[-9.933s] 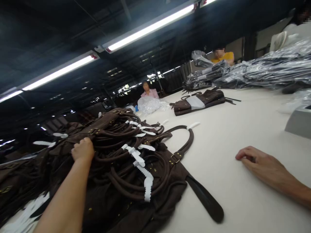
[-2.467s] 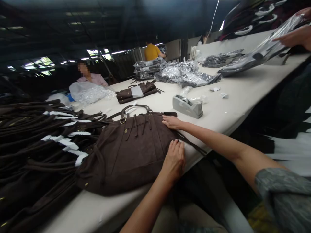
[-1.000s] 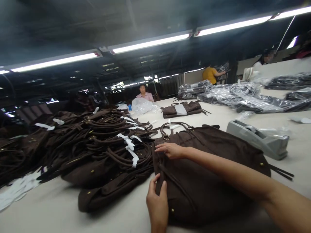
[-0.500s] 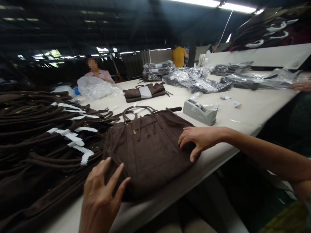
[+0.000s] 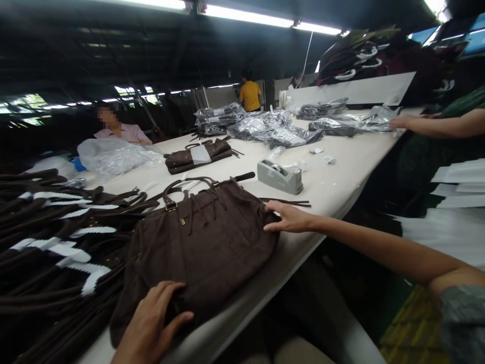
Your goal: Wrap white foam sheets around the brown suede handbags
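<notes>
A dark brown handbag (image 5: pixel 223 242) lies flat at the front edge of the white table (image 5: pixel 242 167), its handles pointing away from me. My right hand (image 5: pixel 290 217) is closed on the bag's right side, thumb below and fingers above. At the bag's lower left, my left hand (image 5: pixel 155 316) rests with fingers and thumb spread apart. A grey tape dispenser (image 5: pixel 279 177) stands just beyond the bag on the right. Behind the bag lies a folded brown bag (image 5: pixel 199 155) with a white band round it.
Brown bags with white-wrapped handles (image 5: pixel 68 253) are piled at the left. Plastic-wrapped bags (image 5: pixel 273 126) and a clear plastic heap (image 5: pixel 117 156) lie farther back. A person's hand (image 5: pixel 399 122) touches a wrapped bag at the right. White sheets (image 5: pixel 450 227) are stacked at lower right.
My right hand has gone from lying spread on the bag to gripping its side. My left hand is lower in view, against the bag's bottom edge. The view has turned right.
</notes>
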A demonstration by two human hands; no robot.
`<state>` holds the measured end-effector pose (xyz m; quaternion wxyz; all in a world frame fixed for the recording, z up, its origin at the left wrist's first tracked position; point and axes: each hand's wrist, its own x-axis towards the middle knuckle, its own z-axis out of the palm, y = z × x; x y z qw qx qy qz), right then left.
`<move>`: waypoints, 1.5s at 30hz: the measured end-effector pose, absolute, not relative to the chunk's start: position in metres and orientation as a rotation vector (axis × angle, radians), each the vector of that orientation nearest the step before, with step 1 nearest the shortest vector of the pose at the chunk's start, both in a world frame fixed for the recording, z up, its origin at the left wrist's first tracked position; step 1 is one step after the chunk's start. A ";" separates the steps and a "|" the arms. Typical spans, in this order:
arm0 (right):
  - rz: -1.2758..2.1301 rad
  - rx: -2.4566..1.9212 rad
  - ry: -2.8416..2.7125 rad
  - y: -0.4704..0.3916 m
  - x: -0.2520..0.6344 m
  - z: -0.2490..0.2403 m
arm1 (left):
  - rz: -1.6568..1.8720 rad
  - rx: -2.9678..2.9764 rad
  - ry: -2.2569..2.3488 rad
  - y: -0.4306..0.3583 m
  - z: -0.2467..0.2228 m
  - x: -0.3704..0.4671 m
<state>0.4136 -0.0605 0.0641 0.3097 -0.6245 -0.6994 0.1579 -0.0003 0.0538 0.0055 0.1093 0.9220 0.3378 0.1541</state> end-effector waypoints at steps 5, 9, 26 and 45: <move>0.443 -1.557 -1.537 -0.042 0.408 0.070 | 0.262 2.441 1.140 0.046 0.029 0.020; 0.310 -1.383 -1.272 -0.029 0.401 0.085 | 0.255 2.237 1.162 0.046 0.044 0.011; -0.197 -1.334 -2.421 -0.002 0.379 0.144 | 0.297 1.758 1.138 0.097 0.154 0.045; -0.004 -1.815 -2.467 0.040 0.417 0.105 | 0.394 3.183 1.157 0.136 0.103 0.014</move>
